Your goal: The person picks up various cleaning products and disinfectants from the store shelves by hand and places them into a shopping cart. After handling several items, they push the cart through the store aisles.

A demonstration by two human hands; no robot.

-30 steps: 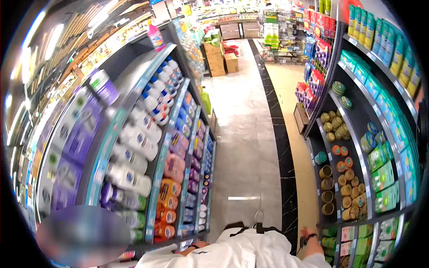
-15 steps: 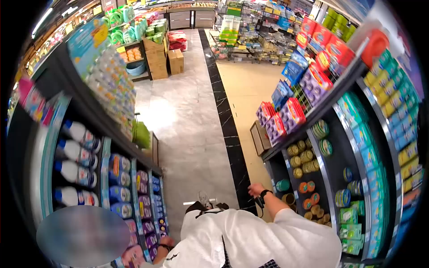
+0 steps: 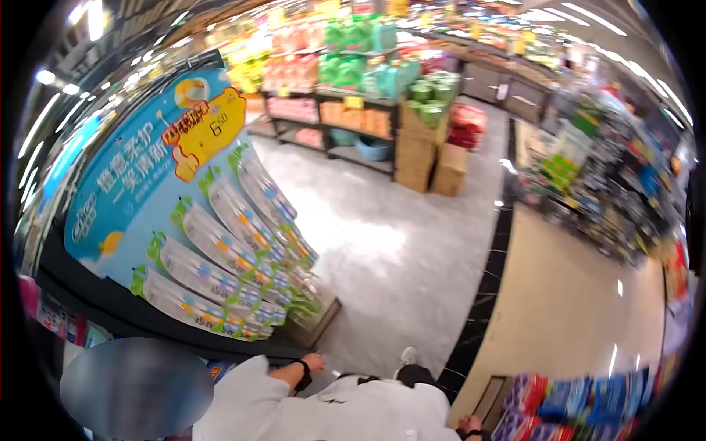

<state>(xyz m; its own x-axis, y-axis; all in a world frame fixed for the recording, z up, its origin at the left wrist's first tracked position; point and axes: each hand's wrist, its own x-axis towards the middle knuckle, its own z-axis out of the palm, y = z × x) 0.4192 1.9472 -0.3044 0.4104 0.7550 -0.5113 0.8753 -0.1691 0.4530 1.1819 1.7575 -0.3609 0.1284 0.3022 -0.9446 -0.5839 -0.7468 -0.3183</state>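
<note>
My left hand [image 3: 314, 361] hangs low beside my white top, a black band on its wrist, close to the bottom corner of a shelf end with hanging packs [image 3: 220, 253]. Its fingers look bent, but they are too small and blurred to read, and nothing shows clearly in it. At the lower right, my right hand [image 3: 469, 424] shows only partly past the top, with a dark band at its wrist. It is near a low wooden box [image 3: 491, 400] and red and purple packs [image 3: 523, 397]. Its fingers are not clear.
A blue sign [image 3: 140, 169] tops the shelf end on the left. Brown cartons [image 3: 423, 151] stand ahead beside shelves of green and pink bottles. Blurred racks [image 3: 603, 176] rise at the right. Grey floor [image 3: 368, 257] and a black strip run ahead.
The view has moved forward along the aisle and turned left. The shelf end with its sign is now near on the left, and the right-hand shelves have mostly left the view.
</note>
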